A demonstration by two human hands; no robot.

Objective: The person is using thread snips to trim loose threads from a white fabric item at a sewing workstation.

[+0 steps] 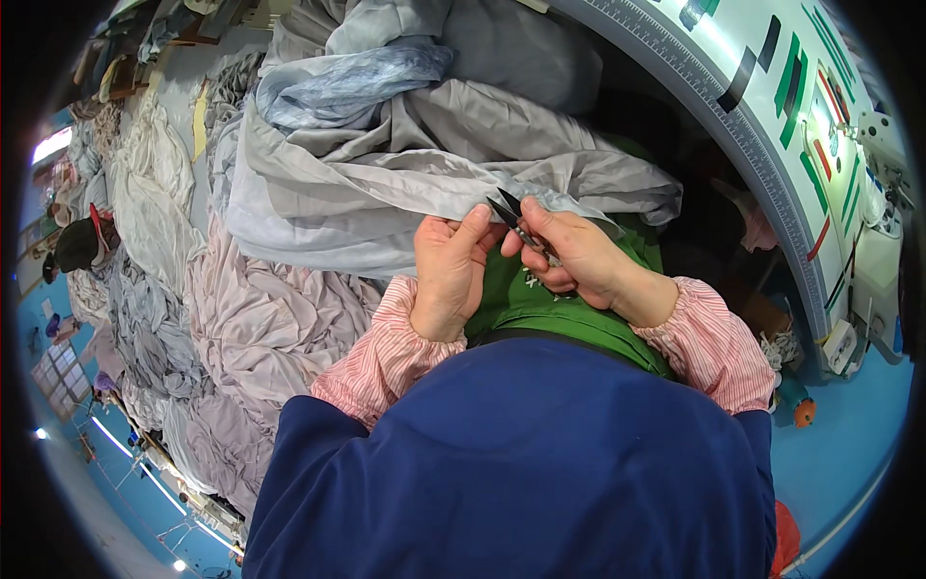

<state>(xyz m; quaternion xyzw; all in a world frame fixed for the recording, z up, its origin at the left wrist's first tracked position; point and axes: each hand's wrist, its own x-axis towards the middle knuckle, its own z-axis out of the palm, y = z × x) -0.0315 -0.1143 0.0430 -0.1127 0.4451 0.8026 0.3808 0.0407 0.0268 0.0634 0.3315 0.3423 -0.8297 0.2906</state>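
Right hand (579,256) grips thread snips (516,224), blades angled up-left at the grey sheet hem (463,198) pinched in left-hand fingers (471,232).

Both hands meet close together: left hand (449,275) with fingers pinched, right hand (574,253) curled shut (thumb on top), wrists bent inward.

Single head view, looking steeply down, close over lap.

White worktable (762,116) (grey fabric (405,164) heaped)
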